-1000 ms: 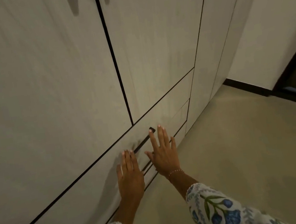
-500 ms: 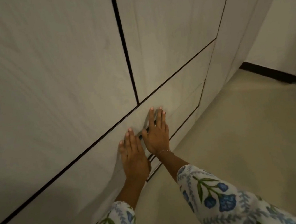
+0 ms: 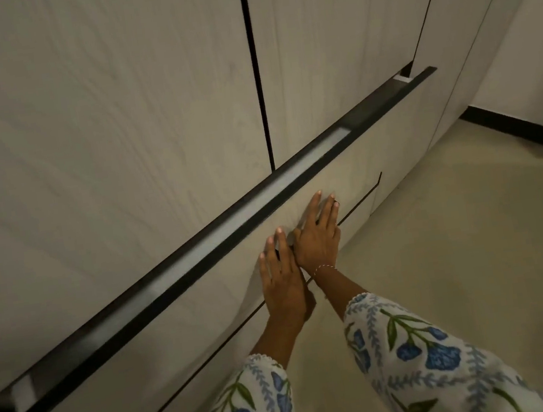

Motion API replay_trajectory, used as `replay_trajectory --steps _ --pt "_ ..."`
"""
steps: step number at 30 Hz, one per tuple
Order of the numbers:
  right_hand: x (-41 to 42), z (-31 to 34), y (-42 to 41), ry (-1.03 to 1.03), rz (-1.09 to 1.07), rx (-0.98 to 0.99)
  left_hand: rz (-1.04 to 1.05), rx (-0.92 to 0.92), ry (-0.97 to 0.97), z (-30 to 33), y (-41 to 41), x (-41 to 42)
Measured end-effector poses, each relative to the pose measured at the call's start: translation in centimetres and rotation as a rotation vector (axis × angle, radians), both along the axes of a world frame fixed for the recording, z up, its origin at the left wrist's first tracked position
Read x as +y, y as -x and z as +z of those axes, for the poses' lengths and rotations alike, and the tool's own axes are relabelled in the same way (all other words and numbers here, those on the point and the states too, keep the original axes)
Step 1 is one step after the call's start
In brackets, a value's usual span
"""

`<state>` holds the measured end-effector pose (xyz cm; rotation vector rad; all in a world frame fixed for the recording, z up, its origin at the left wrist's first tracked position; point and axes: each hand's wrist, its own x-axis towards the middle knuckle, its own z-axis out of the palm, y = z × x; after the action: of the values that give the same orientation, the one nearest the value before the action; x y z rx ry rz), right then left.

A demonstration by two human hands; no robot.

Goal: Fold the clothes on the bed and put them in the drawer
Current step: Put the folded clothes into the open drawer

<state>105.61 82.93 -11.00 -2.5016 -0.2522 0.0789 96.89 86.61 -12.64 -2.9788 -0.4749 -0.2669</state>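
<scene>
both palms, left hand [image 3: 282, 284] and right hand [image 3: 317, 234], lie flat, gripping nothing, on the part-open drawer front [image 3: 377, 154]; an uneven shove might jam it.

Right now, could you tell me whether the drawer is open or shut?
Slightly open: a dark gap shows along the top of the drawer, with both hands flat on its front.

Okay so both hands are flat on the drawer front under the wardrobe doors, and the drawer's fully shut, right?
Not quite. The head view shows both the left hand and the right hand flat on the drawer front, but the drawer is slightly open: a dark gap runs along its top edge below the wardrobe doors.
</scene>
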Motion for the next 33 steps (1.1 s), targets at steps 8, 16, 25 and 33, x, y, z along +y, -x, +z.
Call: replay_trajectory --steps 8,16,25,33 --pt "-8.5 2.0 5.8 0.13 -0.143 0.071 -0.261 0.151 -0.342 6.9 8.6 -1.7" --pt "-11.3 9.6 16.3 -0.169 -0.144 -0.042 -0.027 0.535 0.329 13.3 14.7 -2.6" --pt "-15.0 9.3 23.7 0.221 -0.107 0.087 -0.476 0.188 0.13 11.2 21.8 -8.3" --pt "-23.4 9.6 28.6 0.315 -0.133 0.144 -0.578 0.137 0.182 10.1 26.4 -16.6"
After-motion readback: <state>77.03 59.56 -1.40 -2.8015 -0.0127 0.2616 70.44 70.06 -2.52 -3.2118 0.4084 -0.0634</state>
